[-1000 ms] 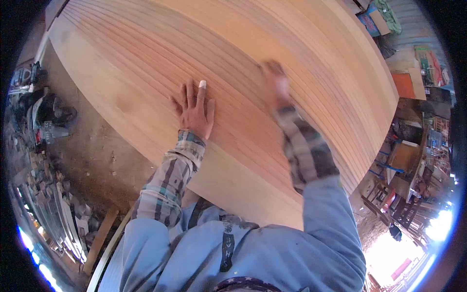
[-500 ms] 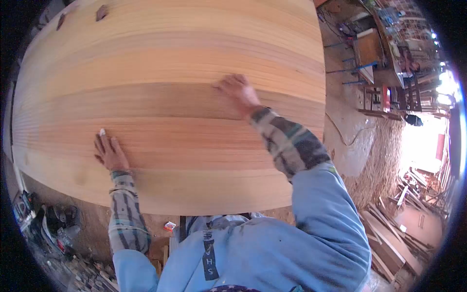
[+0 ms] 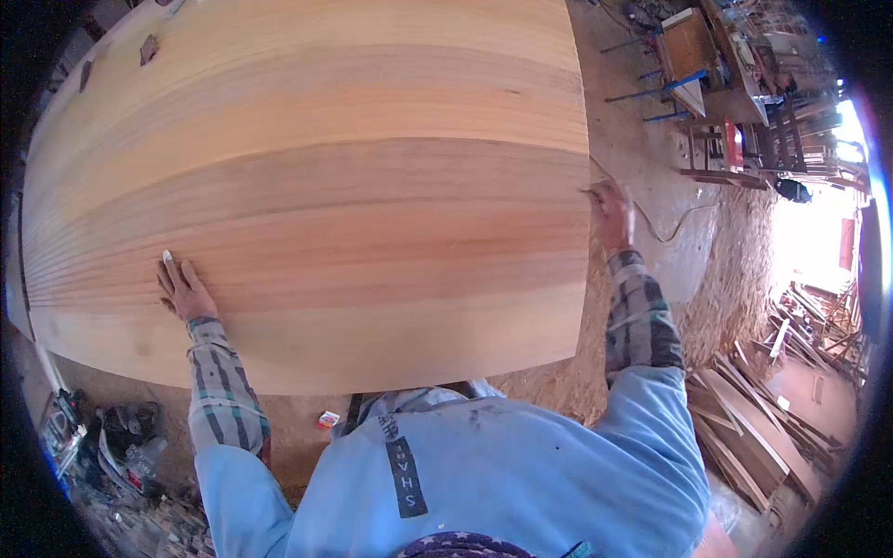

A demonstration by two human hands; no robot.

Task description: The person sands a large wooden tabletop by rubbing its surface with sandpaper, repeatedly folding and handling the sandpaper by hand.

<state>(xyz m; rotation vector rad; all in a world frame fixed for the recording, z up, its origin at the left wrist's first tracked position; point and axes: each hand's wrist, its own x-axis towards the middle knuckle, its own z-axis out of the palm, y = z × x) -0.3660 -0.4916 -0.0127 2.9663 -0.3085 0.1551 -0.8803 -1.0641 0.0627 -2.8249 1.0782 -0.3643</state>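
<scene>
A broad wooden panel (image 3: 372,270) spreads in front of the person. The left hand (image 3: 189,296) rests on its near left part, palm down, fingers spread and grasping nothing; one fingertip wears a white covering (image 3: 167,257). The right hand (image 3: 614,216) is at the panel's right edge, fingers bent and blurred; whether its grip is closed on anything, I cannot tell.

The panel's strips already form one continuous face, so the joining looks done. The surface seems even, though whether rough patches remain is too fine to judge, and so is how much work is left.

The wood runs in bands of pale yellow, tan and reddish brown, with fine dark lines that bow and converge toward the panel's left end. Its right edge is straight. Two small dark blocks (image 3: 149,49) lie near the panel's far left edge. Right of the panel, a thin cable (image 3: 664,240) curls across the floor, and beyond its near right corner thin wood scraps (image 3: 744,409) are heaped.
</scene>
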